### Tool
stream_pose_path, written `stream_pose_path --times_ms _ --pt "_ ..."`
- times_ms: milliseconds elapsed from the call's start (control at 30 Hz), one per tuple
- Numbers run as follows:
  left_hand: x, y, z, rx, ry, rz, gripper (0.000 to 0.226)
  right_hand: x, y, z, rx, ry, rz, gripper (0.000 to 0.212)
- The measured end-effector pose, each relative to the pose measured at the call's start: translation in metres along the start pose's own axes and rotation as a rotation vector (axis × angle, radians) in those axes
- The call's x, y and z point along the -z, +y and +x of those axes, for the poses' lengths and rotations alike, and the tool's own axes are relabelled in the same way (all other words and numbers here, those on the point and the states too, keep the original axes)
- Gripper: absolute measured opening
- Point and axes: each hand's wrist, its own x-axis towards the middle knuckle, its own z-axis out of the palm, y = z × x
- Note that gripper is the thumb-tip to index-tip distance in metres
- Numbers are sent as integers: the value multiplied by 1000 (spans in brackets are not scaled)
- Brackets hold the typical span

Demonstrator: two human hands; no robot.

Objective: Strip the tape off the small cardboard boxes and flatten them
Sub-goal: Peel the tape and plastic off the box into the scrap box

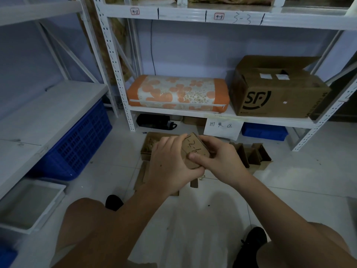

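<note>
I hold a small brown cardboard box [193,149] with black marks written on its face, above the floor at the centre of the view. My left hand [170,161] wraps round its left side and bottom. My right hand [218,157] grips it from the right, thumb pressed on the front face. On the floor behind lie an open low cardboard box [149,145] with loose filling, several open small boxes [253,154] to the right, and flat cardboard pieces [143,176] under my hands. Whether tape is on the held box cannot be seen.
White metal shelving [119,88] stands ahead, holding an orange flowered cushion [177,92] and a large SF carton [276,91]. A paper sign [222,127] hangs from the shelf edge. A blue crate [83,142] and a white tray [29,204] sit at the left. My knees and shoes fill the bottom.
</note>
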Motion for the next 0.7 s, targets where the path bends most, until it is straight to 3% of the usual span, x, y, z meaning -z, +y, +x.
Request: stream_pose_path --times_ms 100,600,700 --pt "-1 0 0 -39 -6 46 94 -1 -2 1 -18 -6 -95 71" --pt "1 2 0 -38 34 49 91 7 -14 -1 53 -7 -198 53" --pt "1 -1 0 -34 41 72 92 9 -12 -3 63 -39 -154 72"
